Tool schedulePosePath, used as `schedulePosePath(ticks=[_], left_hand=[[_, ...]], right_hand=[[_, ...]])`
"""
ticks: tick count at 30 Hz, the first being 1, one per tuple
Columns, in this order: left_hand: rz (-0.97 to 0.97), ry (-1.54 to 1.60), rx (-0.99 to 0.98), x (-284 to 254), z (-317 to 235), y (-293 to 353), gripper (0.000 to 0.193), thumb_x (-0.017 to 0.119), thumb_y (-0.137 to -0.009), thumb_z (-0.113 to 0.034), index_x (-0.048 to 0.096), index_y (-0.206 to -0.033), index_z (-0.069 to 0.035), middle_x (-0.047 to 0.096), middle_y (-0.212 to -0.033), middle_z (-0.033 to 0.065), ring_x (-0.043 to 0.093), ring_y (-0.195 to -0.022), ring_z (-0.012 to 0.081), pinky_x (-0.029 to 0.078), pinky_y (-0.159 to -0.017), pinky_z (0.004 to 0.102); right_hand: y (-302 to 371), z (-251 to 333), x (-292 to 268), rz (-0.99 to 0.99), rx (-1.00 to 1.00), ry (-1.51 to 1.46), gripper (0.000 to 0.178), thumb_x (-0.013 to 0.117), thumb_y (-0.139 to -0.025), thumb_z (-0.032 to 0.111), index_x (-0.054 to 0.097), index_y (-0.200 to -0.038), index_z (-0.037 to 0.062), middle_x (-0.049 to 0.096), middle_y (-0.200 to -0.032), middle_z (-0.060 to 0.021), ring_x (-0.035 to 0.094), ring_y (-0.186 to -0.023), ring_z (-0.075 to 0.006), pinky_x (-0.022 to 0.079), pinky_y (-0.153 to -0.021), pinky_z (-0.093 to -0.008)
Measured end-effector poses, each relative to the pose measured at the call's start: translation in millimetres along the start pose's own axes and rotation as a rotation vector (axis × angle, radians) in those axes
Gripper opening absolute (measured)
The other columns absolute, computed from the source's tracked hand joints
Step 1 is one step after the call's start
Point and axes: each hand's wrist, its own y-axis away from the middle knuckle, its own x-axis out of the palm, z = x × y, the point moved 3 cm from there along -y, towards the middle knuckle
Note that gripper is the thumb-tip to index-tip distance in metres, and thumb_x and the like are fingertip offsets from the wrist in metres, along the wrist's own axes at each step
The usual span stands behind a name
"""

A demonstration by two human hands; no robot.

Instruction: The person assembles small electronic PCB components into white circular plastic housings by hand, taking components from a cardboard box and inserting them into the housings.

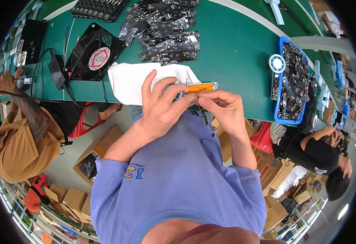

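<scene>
A flat rectangular piece with an orange face [202,87] is at the table's front edge, over a white cloth's right end. My left hand [161,107] has its thumb and a finger closed at the piece's near left side, while its other fingers are raised and bent. My right hand [223,109] pinches a thin dark wire [200,106] with thumb and forefinger, close to my left fingertips. Fingers hide where the wire meets the piece. The white cloth [129,83] lies beneath and left of my left hand.
Beyond the cloth spreads a pile of dark circuit boards [166,30]. A black fan [94,53] with a cable stands to the left. At the right is a blue tray [278,110] full of boards, with a round white piece [276,63] beside it. People sit at both sides.
</scene>
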Motion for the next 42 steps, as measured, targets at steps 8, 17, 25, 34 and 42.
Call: schedulePosePath(ticks=[8,17,25,34,42], left_hand=[[-0.015,-0.041,-0.014,-9,-3,6,0.022,0.082,-0.076,-0.016,0.079,-0.098,-0.017,0.07,-0.109,-0.0043,0.061,-0.116,0.0257,0.028,-0.119,0.058],[0.032,0.584,-0.359,-18,-17,49,0.037,0.083,-0.086,0.002,0.067,-0.119,0.0,0.067,-0.11,0.0143,0.067,-0.102,0.0285,0.056,-0.088,0.0356],[-0.259,1.197,-0.582,13,-15,60,0.033,0.071,-0.091,0.016,0.061,-0.119,0.003,0.064,-0.116,0.0126,0.067,-0.111,0.0191,0.055,-0.097,0.0314],[-0.213,0.978,-0.779,1,0,85,0.034,0.064,-0.097,0.01,0.053,-0.128,0.001,0.066,-0.115,0.0125,0.065,-0.104,0.0172,0.053,-0.098,0.0321],[-0.192,0.981,-0.78,-1,6,71,0.028,0.061,-0.096,0.009,0.054,-0.121,0.002,0.063,-0.114,0.0128,0.06,-0.102,0.0169,0.05,-0.095,0.0292]], right_hand=[[2,-6,12,-0.003,-0.003,-0.045,0.019,0.077,-0.092,-0.006,0.074,-0.111,-0.003,0.078,-0.104,-0.0091,0.074,-0.096,-0.0137,0.061,-0.088,-0.0288],[13,-20,32,-0.06,0.034,-0.161,0.026,0.075,-0.093,-0.007,0.071,-0.119,-0.0026,0.075,-0.11,-0.0082,0.071,-0.103,-0.0133,0.059,-0.089,-0.0282],[21,-27,35,-0.072,0.029,-0.151,0.025,0.073,-0.093,-0.009,0.072,-0.117,-0.0014,0.075,-0.113,-0.0095,0.071,-0.104,-0.0157,0.059,-0.092,-0.0308],[5,-26,47,0.147,-0.027,-0.163,0.017,0.072,-0.1,0.005,0.074,-0.116,0.0007,0.077,-0.107,-0.0064,0.071,-0.099,-0.0113,0.06,-0.083,-0.0282],[-3,-24,42,0.182,0.075,-0.123,0.015,0.073,-0.098,0.005,0.073,-0.111,-0.0015,0.077,-0.103,-0.0059,0.07,-0.084,-0.0094,0.06,-0.071,-0.0265]])
